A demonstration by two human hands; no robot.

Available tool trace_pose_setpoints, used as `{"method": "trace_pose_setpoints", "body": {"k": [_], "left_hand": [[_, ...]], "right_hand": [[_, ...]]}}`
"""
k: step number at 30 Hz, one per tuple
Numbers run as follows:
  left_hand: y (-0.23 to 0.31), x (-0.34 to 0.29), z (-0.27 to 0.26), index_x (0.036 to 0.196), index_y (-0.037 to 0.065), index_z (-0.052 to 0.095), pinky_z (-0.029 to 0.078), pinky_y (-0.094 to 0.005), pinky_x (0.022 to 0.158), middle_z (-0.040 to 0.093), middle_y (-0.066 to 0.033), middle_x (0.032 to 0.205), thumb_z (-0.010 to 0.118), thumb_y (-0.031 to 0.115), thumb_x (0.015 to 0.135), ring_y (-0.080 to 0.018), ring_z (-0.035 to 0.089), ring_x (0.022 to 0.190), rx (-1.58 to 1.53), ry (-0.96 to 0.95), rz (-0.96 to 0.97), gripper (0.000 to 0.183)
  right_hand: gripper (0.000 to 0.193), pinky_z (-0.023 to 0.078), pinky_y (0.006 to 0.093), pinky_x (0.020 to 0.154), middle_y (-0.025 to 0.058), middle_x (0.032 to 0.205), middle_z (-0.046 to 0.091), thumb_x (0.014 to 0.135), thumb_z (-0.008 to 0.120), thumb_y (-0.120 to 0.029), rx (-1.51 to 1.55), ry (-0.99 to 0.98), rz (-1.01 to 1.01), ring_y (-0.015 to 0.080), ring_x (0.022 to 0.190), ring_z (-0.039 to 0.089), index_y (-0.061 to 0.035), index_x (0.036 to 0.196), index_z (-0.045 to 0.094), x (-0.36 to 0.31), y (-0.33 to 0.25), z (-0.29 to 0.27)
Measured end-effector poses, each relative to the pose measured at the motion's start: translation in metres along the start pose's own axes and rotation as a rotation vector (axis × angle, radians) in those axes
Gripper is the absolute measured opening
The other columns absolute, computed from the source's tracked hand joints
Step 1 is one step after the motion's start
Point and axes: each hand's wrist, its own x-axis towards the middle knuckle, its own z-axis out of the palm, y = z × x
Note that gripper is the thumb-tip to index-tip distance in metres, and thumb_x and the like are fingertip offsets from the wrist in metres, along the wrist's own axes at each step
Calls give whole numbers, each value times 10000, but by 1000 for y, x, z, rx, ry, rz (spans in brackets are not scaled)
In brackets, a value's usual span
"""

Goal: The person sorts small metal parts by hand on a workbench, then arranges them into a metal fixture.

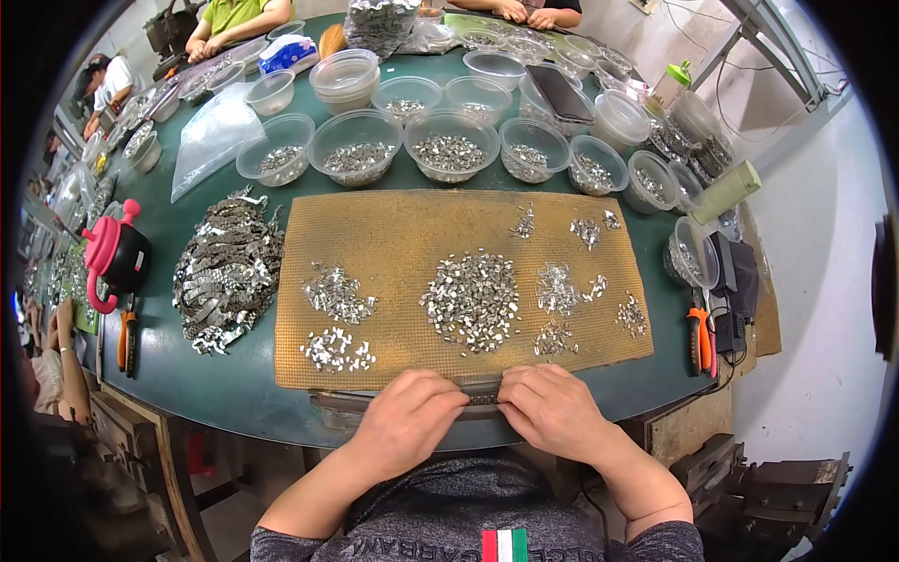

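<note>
The left hand (412, 423) and right hand (554, 412) pinch what seems a dark strip (482, 391), stretched between their fingertips.

Fingers (449, 401) on dark strip (481, 386), metal pieces (473, 302)

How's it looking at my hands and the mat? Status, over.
Left fingers, right fingers gripping dark strip. Strip at near edge of brown mat. Heaped metal pieces beyond, not touching fingers.
</note>
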Motion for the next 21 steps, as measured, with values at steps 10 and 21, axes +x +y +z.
{"method": "trace_pose_setpoints", "body": {"k": [10, 21], "left_hand": [[-31, -55, -77, 991, 38, 735, 543, -375, 730, 725, -88, 935, 777, -8, 847, -274, 685, 838, 203, 288, -311, 158], [-42, -60, -83, 1015, 76, 731, 533, -382, 708, 665, -63, 882, 763, 57, 862, -263, 651, 809, 330, 201, -272, 157]], "right_hand": [[153, 521, 375, 780, 43, 1026, 644, 831, 738, -109, -111, -140, -83, 241, 920, 657, -108, 968, 670, 13, -14, -13], [127, 570, 383, 686, 47, 925, 682, 907, 721, -155, 79, -89, -205, 256, 817, 705, -105, 1023, 713, 116, -37, 49]]}}
